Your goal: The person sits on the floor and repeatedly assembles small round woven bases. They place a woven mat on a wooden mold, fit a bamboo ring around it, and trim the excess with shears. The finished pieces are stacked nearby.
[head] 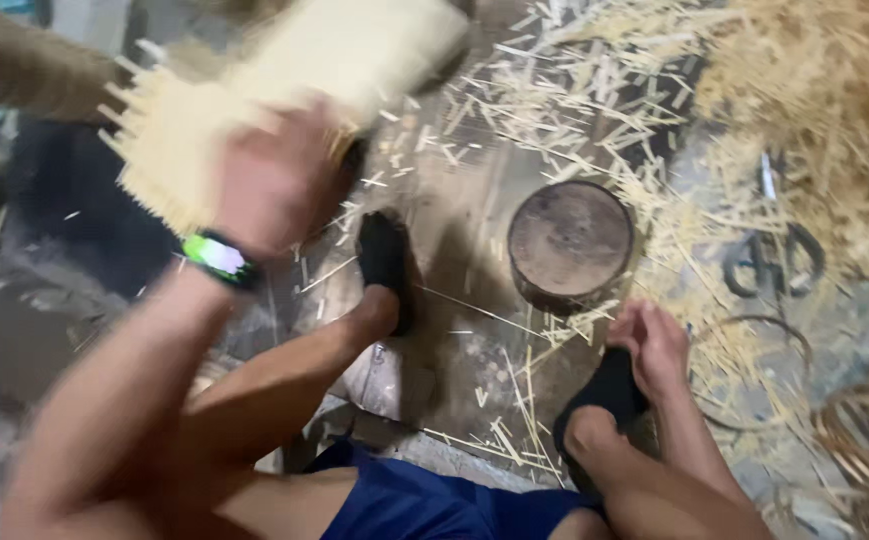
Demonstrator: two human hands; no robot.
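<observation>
Bundle of pale split bamboo sticks (285, 90) sits upper left, blurred, ragged ends fanning past its left edge. Left hand (275, 180), green wristband, presses on it; fingers look wrapped round the sticks, though blur hides the exact grip. Right hand (655, 345) rests loosely curled on the black-socked right foot (605, 390), holding nothing. Round dark wooden block (571, 240) stands between the feet, bare floor around it; straw-coloured shavings (785, 90) crowd the right edge.

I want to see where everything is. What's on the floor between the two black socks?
In the head view, loose pale splinters lie on the floor between the left sock and right sock; the round wooden block sits just beyond.
</observation>
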